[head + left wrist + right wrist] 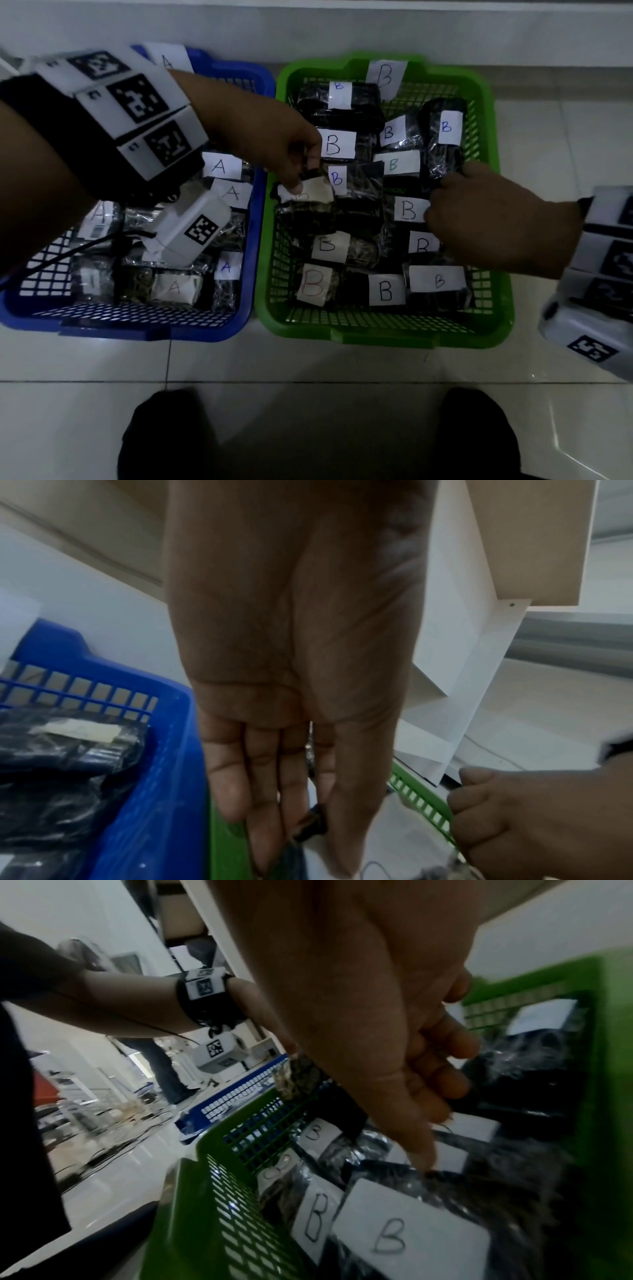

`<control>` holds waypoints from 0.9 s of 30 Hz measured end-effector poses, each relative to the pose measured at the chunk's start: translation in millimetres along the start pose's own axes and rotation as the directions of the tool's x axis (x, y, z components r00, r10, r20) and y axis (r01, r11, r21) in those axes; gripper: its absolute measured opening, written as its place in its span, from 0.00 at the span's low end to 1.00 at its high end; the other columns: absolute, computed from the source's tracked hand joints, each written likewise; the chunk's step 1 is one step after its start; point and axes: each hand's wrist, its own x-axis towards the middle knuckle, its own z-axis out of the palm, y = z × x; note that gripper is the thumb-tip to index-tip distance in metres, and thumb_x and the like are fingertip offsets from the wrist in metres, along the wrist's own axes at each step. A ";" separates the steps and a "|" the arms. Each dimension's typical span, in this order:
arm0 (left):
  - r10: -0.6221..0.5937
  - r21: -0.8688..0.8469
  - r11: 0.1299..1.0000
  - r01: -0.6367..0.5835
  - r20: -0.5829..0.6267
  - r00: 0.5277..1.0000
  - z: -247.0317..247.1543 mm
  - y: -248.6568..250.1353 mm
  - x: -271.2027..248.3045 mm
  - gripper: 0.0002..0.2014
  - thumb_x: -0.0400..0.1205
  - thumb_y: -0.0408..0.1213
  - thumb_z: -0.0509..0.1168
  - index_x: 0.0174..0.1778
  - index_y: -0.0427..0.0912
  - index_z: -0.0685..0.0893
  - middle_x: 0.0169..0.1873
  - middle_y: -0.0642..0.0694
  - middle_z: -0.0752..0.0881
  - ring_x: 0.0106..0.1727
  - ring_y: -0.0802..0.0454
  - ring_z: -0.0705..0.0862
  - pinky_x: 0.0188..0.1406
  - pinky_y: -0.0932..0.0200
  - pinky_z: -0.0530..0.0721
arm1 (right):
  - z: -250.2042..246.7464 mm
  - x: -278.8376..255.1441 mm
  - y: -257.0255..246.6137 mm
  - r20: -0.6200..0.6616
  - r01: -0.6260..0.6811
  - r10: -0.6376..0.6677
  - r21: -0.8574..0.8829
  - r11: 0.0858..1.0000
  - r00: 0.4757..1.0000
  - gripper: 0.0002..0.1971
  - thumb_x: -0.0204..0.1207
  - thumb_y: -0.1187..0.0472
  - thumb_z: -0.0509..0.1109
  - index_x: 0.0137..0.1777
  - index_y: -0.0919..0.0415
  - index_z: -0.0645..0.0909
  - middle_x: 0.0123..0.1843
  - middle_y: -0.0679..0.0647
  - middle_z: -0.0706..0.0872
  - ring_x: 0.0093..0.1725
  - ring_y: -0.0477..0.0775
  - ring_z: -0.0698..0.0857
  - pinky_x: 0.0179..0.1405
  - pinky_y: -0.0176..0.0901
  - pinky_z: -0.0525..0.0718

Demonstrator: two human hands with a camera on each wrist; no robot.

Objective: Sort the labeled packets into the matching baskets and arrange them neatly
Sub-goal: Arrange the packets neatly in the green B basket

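Note:
A green basket (pixel 498 192) holds several black packets with white "B" labels. A blue basket (pixel 255 219) to its left holds packets labeled "A". My left hand (pixel 301 171) reaches over into the green basket's left side and pinches the top edge of a black B packet (pixel 308 197) between thumb and fingers; the left wrist view shows that dark edge (pixel 310 823) in the pinch. My right hand (pixel 445 195) lies in the basket's right half, fingers curled at the lower end of a long B packet (pixel 443 137), thumb (pixel 423 1164) pressing down on plastic. Any grip there is hidden.
Both baskets stand side by side on a white tiled floor (pixel 342 370), against a white wall base. Paper tags "A" (pixel 168 60) and "B" (pixel 385 77) stick up from the far rims. My dark shoes (pixel 161 442) are below. White furniture (pixel 479 669) stands behind.

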 end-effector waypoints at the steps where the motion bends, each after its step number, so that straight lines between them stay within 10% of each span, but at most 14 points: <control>1: 0.004 -0.025 1.000 -0.004 -0.004 1.000 -0.7 -0.9 -1.3 0.13 0.73 0.44 0.74 0.50 0.53 0.79 0.43 0.51 0.85 0.41 0.54 0.81 0.38 0.61 0.76 | -6.9 4.3 -3.0 -0.004 -0.012 0.012 0.020 1.000 1.000 0.06 0.74 0.53 0.64 0.43 0.54 0.80 0.44 0.51 0.84 0.49 0.56 0.81 0.48 0.48 0.67; 7: -0.014 -0.137 0.990 0.013 -0.008 1.000 -9.2 -7.0 -9.5 0.12 0.70 0.45 0.75 0.45 0.58 0.81 0.42 0.52 0.87 0.44 0.53 0.84 0.47 0.56 0.79 | -17.9 43.7 -46.2 -0.110 0.216 -0.189 0.607 0.765 0.976 0.16 0.79 0.46 0.63 0.63 0.50 0.80 0.58 0.48 0.84 0.60 0.51 0.79 0.61 0.49 0.77; 10: -0.031 -0.151 0.988 0.025 -0.039 0.999 -6.7 -9.1 -8.0 0.11 0.72 0.46 0.74 0.46 0.56 0.80 0.41 0.53 0.86 0.43 0.54 0.84 0.41 0.58 0.78 | -7.0 54.3 -75.9 -0.088 0.190 -0.169 0.508 0.840 0.982 0.20 0.79 0.44 0.62 0.66 0.52 0.79 0.62 0.50 0.83 0.63 0.54 0.78 0.61 0.48 0.72; 13: -0.044 -0.174 0.984 0.032 -0.063 0.997 -1.7 -10.8 -6.3 0.12 0.73 0.45 0.74 0.49 0.54 0.79 0.41 0.54 0.85 0.40 0.58 0.81 0.36 0.62 0.74 | -9.8 59.4 -91.9 -0.087 0.134 -0.108 0.396 0.908 0.990 0.19 0.63 0.41 0.75 0.45 0.56 0.87 0.43 0.53 0.88 0.47 0.56 0.86 0.48 0.47 0.67; 17: -0.034 -0.185 0.983 0.020 -0.076 0.997 -0.1 -12.8 -4.4 0.14 0.74 0.44 0.73 0.53 0.51 0.79 0.40 0.54 0.83 0.38 0.60 0.80 0.34 0.64 0.72 | -8.5 68.1 -95.8 -0.053 0.050 -0.026 0.552 0.833 0.998 0.18 0.76 0.45 0.66 0.59 0.57 0.80 0.58 0.53 0.83 0.63 0.57 0.75 0.57 0.48 0.56; 27: -0.013 -0.206 0.978 -0.010 -0.112 0.994 4.5 -16.4 -0.9 0.14 0.73 0.43 0.74 0.52 0.49 0.80 0.39 0.52 0.84 0.37 0.60 0.80 0.35 0.64 0.74 | -14.6 67.3 -102.1 0.059 -0.099 0.083 0.740 0.666 0.995 0.15 0.80 0.55 0.65 0.64 0.56 0.82 0.63 0.54 0.83 0.64 0.57 0.77 0.62 0.48 0.77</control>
